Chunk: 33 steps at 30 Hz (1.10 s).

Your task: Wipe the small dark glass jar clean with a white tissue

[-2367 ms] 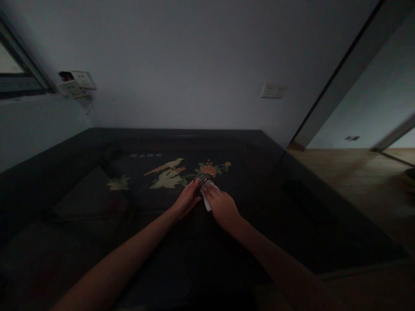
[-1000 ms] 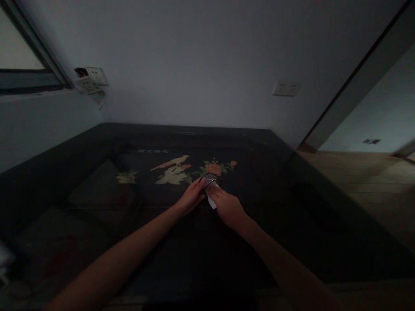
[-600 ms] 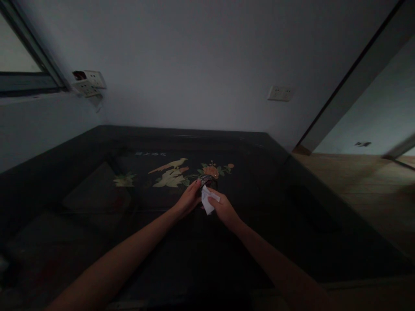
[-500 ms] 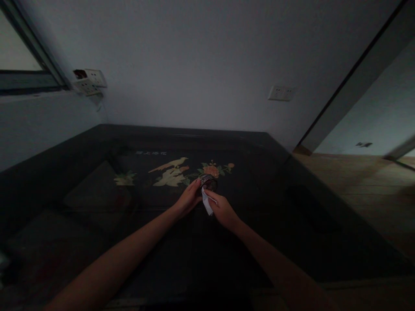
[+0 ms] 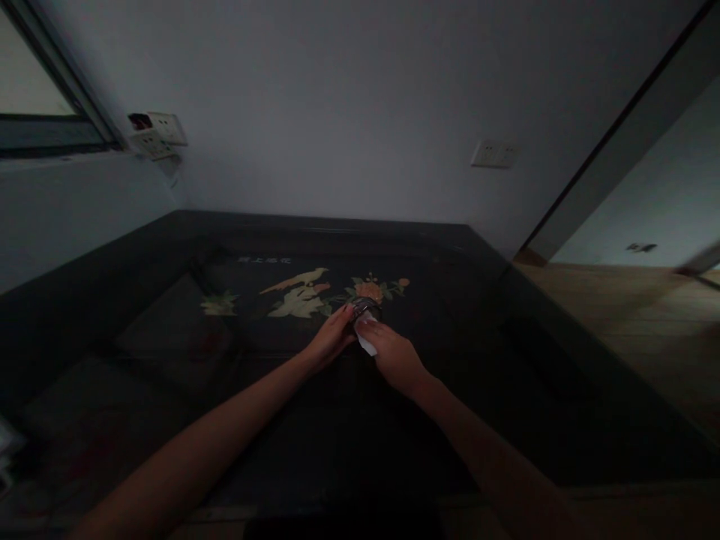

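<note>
"What are the fingers holding?"
"The left hand (image 5: 331,336) grips a dark round object (image 5: 367,304); the right hand (image 5: 397,357) holds white paper (image 5: 367,345) against it."
"Where's that object?"
"At the fingertips, just nearside of the printed flower (image 5: 368,290)."

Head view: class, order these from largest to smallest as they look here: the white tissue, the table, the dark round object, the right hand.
1. Table
2. Right hand
3. White tissue and dark round object: too alike to rank, both partly covered.
</note>
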Available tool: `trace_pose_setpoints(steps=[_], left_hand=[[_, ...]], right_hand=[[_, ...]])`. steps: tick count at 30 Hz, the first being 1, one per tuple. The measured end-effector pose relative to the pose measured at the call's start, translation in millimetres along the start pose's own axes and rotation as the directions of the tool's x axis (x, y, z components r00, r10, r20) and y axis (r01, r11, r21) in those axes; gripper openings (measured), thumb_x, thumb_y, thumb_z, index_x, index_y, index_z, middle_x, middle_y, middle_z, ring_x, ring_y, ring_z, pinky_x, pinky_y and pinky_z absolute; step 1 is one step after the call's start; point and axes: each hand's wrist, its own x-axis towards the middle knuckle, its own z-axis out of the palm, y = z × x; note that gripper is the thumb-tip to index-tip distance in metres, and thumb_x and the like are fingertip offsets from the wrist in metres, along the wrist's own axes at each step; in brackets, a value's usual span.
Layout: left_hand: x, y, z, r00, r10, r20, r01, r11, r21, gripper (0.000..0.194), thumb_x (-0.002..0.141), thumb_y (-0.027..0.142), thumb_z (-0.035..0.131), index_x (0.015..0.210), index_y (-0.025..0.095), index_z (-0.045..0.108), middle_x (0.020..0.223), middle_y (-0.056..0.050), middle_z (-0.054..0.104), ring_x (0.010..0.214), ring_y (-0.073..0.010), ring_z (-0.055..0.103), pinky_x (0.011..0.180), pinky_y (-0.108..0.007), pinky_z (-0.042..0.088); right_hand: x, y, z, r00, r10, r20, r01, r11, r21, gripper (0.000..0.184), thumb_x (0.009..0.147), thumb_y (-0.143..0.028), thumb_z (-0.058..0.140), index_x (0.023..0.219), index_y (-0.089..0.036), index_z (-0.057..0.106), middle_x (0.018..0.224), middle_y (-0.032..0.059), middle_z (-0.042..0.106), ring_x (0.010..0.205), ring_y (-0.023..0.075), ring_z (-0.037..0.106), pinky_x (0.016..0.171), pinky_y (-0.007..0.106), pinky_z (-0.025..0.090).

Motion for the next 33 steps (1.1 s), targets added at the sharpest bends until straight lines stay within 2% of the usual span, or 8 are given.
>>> trace_pose_setpoints(steps=[2,5,7,9,17,23,28,33], left_hand=[[0.2,-0.7,-1.1,1.000,0.008,0.022,-0.008,1.000,0.001,0.041,0.076,0.046,0.066,0.106,0.017,0.064,0.110,-0.010,0.066,0.102,-0.0237,0.059,0.082,-0.031,0.047],[0.3,-0.9,-1.4,1.000,0.014,0.026,-0.014,1.000,-0.017,0.042,0.077,0.047,0.065,0.107,0.017,0.064,0.104,-0.010,0.067,0.096,-0.0228,0.061,0.080,-0.031,0.048],[0.8,-1.1,-1.1,1.000,0.008,0.013,-0.008,1.000,-0.024,0.042,0.078,0.047,0.064,0.106,0.016,0.064,0.099,-0.010,0.068,0.088,-0.0209,0.062,0.074,-0.029,0.049],[1.6,-1.2,-0.4,1.000,0.011,0.010,-0.011,0.999,-0.030,0.041,0.078,0.047,0.063,0.105,0.016,0.065,0.098,-0.009,0.068,0.086,-0.0200,0.062,0.073,-0.028,0.049],[-0.5,2.9,2.8,1.000,-0.007,0.005,0.007,1.000,-0.022,0.042,0.073,0.046,0.069,0.102,0.015,0.065,0.106,-0.011,0.066,0.100,-0.0246,0.060,0.081,-0.033,0.048],[-1.2,2.6,4.0,1.000,-0.007,-0.013,0.007,0.999,-0.033,0.041,0.073,0.045,0.070,0.101,0.017,0.065,0.110,-0.010,0.065,0.098,-0.0210,0.058,0.080,-0.029,0.046],[-0.8,2.4,4.3,1.000,-0.010,-0.022,0.010,1.000,-0.019,0.040,0.071,0.044,0.072,0.101,0.018,0.065,0.112,-0.010,0.064,0.096,-0.0202,0.059,0.076,-0.028,0.046],[0.5,1.3,3.9,1.000,0.000,-0.030,0.000,1.000,-0.009,0.042,0.069,0.045,0.073,0.101,0.018,0.065,0.103,-0.008,0.066,0.091,-0.0194,0.060,0.073,-0.026,0.047]], right_hand=[[1.6,1.4,5.1,0.998,0.042,-0.037,-0.029,0.955,0.294,0.047,0.083,-0.008,0.038,0.126,-0.014,0.056,0.130,0.0105,0.058,0.122,0.0196,0.052,0.104,0.037,0.039],[5.7,1.1,12.9,0.978,0.207,-0.033,-0.125,0.701,0.702,0.046,0.082,-0.015,0.043,0.126,-0.013,0.056,0.123,0.0108,0.063,0.107,0.0216,0.062,0.094,0.038,0.048],[8.3,-0.3,16.3,0.952,0.305,0.015,-0.178,0.513,0.840,0.049,0.081,-0.019,0.047,0.130,-0.013,0.051,0.119,0.0108,0.065,0.097,0.0225,0.066,0.086,0.039,0.053],[9.9,-1.6,16.9,0.942,0.333,0.035,-0.195,0.459,0.867,0.052,0.079,-0.021,0.052,0.131,-0.013,0.050,0.116,0.0108,0.066,0.093,0.0232,0.067,0.083,0.040,0.054],[3.8,3.2,1.5,0.999,-0.016,-0.031,0.023,0.967,0.252,0.050,0.082,-0.004,0.037,0.128,-0.015,0.054,0.130,0.0093,0.058,0.121,0.0188,0.053,0.105,0.037,0.039],[2.1,-1.8,-8.3,0.997,0.001,0.081,0.024,0.951,-0.309,0.045,0.089,-0.008,0.034,0.132,-0.014,0.049,0.139,0.0113,0.048,0.131,0.0246,0.041,0.098,0.043,0.044],[-0.6,-3.1,-3.0,0.999,0.015,0.050,-0.003,0.971,-0.238,0.051,0.086,-0.004,0.035,0.134,-0.013,0.048,0.140,0.0107,0.047,0.133,0.0224,0.039,0.102,0.040,0.042],[1.5,3.3,10.5,0.996,0.050,-0.072,-0.032,0.972,0.231,0.057,0.072,0.000,0.041,0.125,-0.012,0.057,0.128,0.0106,0.059,0.123,0.0212,0.050,0.107,0.039,0.037]])
